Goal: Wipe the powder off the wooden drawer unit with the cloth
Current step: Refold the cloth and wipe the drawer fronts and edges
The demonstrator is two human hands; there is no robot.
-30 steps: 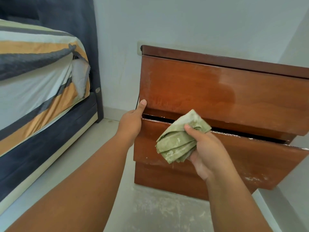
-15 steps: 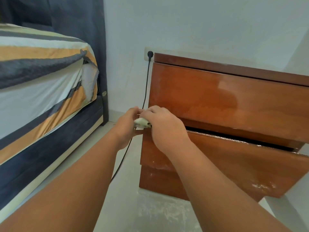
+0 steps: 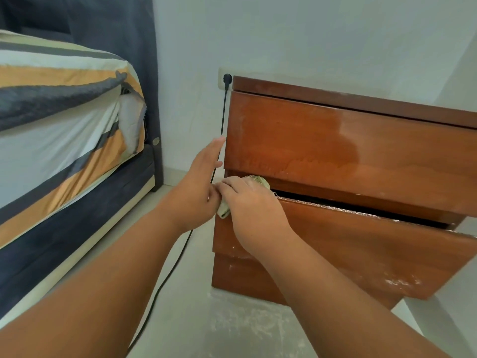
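Observation:
The wooden drawer unit (image 3: 348, 140) stands against the wall, its lower drawer (image 3: 374, 251) pulled partly out. White powder (image 3: 400, 281) streaks the lower drawer's front and lines its top edge. My right hand (image 3: 254, 208) presses the pale green cloth (image 3: 260, 180) onto the left end of that top edge; most of the cloth is hidden under the hand. My left hand (image 3: 198, 187) is flat with fingers stretched out beside the unit's left side, touching my right hand.
A black cable (image 3: 222, 120) runs from a wall plug (image 3: 227, 80) down past my left hand onto the floor. A bed with striped sheets (image 3: 59, 120) fills the left. Spilled powder (image 3: 247, 324) dusts the floor in front of the unit.
My right hand has carried the cloth from mid-air to the left end of the lower drawer's top edge. My left hand has let go of the drawer corner and opened flat.

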